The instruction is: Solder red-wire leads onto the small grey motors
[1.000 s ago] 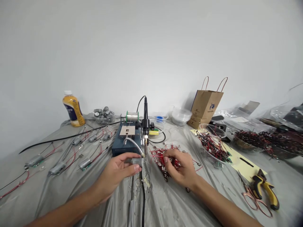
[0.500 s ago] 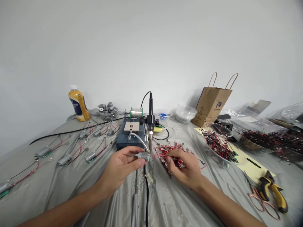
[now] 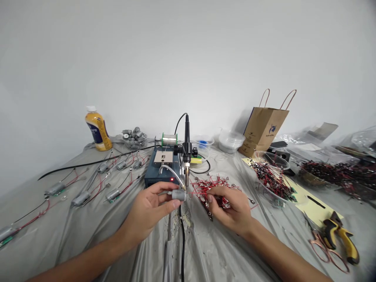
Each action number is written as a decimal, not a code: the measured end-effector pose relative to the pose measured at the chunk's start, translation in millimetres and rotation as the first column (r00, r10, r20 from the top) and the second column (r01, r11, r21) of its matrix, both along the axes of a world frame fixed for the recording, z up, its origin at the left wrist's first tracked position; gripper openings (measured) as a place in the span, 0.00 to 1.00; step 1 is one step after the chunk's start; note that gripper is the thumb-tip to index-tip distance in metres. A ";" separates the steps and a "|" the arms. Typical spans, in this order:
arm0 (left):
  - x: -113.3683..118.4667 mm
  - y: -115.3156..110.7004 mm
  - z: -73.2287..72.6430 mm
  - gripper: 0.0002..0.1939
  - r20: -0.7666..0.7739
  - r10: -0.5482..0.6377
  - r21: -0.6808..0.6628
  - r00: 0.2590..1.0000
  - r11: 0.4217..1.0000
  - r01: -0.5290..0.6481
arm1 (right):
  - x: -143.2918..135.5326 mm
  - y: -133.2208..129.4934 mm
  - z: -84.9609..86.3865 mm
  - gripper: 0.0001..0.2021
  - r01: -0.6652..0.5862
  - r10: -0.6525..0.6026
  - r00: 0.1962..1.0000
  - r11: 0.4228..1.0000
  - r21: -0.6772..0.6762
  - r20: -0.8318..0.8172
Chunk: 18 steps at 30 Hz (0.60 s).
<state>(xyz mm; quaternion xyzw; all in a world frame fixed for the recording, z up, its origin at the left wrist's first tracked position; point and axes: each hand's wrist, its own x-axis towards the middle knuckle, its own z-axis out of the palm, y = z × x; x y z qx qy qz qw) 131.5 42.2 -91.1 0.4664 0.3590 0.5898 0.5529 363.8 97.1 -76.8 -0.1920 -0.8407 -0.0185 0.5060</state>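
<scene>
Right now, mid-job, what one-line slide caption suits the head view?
Left hand holds a gray motor beside the upright soldering iron; right hand at a pile of red wires.

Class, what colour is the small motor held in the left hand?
Grey: the small motor shows best in the head view.

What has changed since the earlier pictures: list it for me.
The red light on the blue box now glows. The view has swung left since the first picture, shifting everything rightward in the picture. The motor seems slightly nearer the iron. Nothing was visibly taken up or let go: the left hand still grips the motor, and the right hand stays at the red wires.
</scene>
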 end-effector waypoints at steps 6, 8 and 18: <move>0.7 0.5 1.1 0.16 -0.004 0.003 0.013 1.000 1.000 -0.003 | 0.8 -0.8 -1.1 0.06 -0.013 0.013 1.000 1.000 0.007 0.002; 1.2 0.4 1.5 0.16 0.003 0.002 0.013 1.000 1.000 -0.002 | 0.9 -1.0 -1.2 0.06 -0.006 0.006 1.000 1.000 0.009 0.001; 1.3 -1.2 2.3 0.16 -0.008 0.013 0.033 1.000 0.999 -0.013 | 1.0 -0.2 -1.0 0.06 -0.013 0.013 1.000 1.000 0.008 0.012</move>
